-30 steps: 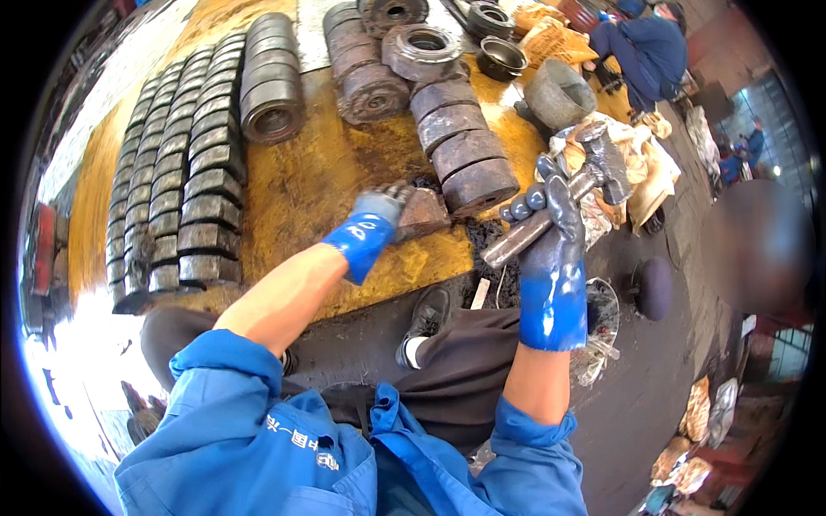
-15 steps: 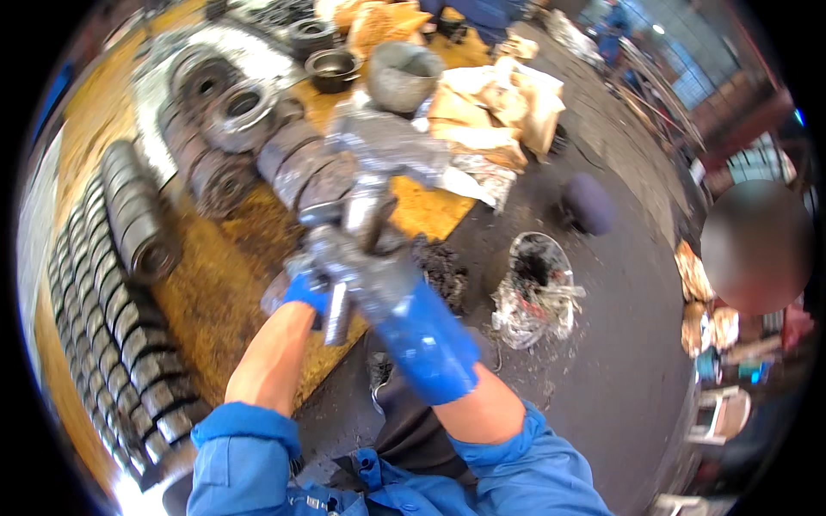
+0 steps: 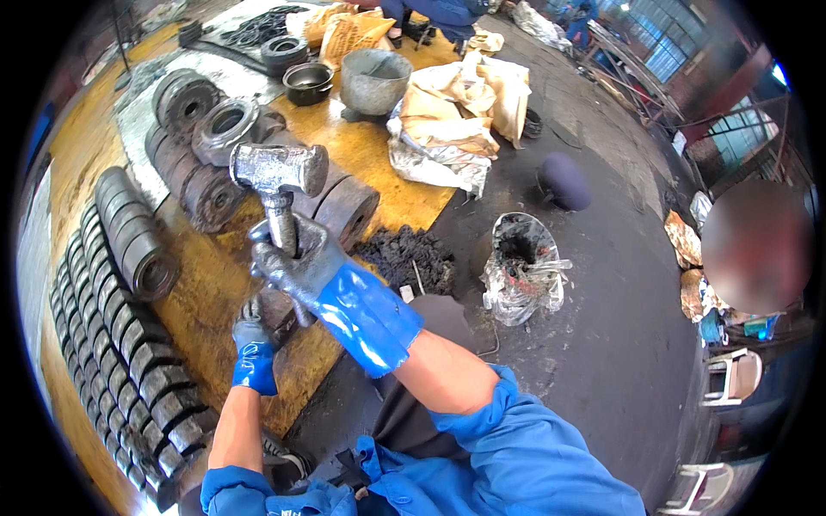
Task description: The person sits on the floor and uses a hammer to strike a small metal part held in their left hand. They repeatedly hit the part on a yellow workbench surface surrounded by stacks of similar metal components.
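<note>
My right hand [image 3: 301, 258], in a blue rubber glove with blackened fingers, is closed round the handle of a club hammer [image 3: 280, 168]. The hammer's scuffed metal head is up, above the yellow floor sheet, and the handle's end sticks out below my fist. Lower and to the left, my left hand [image 3: 251, 335], gloved in blue and grey, lies against the side of a dark metal mould [image 3: 277, 311]. Its fingers look stretched out; my right hand and the mould partly hide what is there. Just beyond my right forearm lies a heap of black crumbly material [image 3: 409, 258].
Rows of black ribbed blocks [image 3: 129, 344] and stacked cylinders [image 3: 133, 228] line the left. Rusty round moulds [image 3: 185, 172] stand beyond. A metal pot [image 3: 376, 82], paper sacks [image 3: 456, 107], a plastic-lined bucket [image 3: 523, 267] and a dark round cushion [image 3: 564, 181] lie farther off. A person sits at right.
My right hand has brought the hammer up and to the left, its head now upright above my fist. My left hand has shifted down and left, apart from the right. The view has turned slightly.
</note>
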`<action>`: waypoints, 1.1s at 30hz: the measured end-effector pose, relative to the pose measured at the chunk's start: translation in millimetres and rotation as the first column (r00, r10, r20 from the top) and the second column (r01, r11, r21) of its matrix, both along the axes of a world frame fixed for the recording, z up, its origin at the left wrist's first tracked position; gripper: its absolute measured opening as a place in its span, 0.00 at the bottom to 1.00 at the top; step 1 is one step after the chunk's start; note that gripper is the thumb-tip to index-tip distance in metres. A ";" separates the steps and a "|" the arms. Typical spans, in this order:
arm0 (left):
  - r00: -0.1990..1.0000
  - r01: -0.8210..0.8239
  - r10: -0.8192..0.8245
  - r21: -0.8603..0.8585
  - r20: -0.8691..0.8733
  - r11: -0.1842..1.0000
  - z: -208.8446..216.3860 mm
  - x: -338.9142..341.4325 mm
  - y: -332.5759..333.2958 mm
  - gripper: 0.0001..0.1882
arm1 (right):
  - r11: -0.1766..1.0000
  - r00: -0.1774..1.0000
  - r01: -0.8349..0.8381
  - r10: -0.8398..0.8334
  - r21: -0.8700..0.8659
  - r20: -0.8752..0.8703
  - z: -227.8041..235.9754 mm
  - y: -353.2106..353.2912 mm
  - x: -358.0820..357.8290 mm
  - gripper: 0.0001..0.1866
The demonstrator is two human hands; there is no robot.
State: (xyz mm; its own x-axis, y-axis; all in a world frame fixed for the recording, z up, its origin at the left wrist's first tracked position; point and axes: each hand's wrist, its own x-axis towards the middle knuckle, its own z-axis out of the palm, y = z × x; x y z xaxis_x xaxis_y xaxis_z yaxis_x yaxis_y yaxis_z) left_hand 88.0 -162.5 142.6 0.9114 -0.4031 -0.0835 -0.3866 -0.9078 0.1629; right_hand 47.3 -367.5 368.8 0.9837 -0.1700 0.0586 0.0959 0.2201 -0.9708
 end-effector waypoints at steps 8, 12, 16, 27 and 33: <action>0.965 -0.263 0.259 -0.152 -0.043 0.953 -6.7 -42.3 100.8 0.60 | 0.989 0.989 -0.144 0.143 0.035 0.019 -39.7 24.4 -15.6 0.12; 0.934 -0.356 0.351 -0.231 -0.067 0.905 -18.6 -49.1 122.6 0.66 | 0.943 0.986 -0.158 0.136 -0.294 -0.094 -28.0 53.6 -22.2 0.09; 0.921 -0.388 0.375 -0.284 -0.102 0.877 -28.3 -57.2 132.7 0.68 | 0.880 0.974 -0.207 0.145 -0.427 -0.173 -27.2 62.8 -18.2 0.08; 0.909 -0.390 0.416 -0.361 -0.006 0.847 -71.8 -61.3 142.3 0.62 | 0.912 0.988 -0.121 0.073 -0.392 -0.136 -25.8 94.5 -15.3 0.07; 0.921 -0.326 0.386 -0.433 0.055 0.840 -62.9 -67.7 147.9 0.61 | 0.919 0.975 -0.203 0.155 0.340 0.162 -105.6 102.1 -1.3 0.10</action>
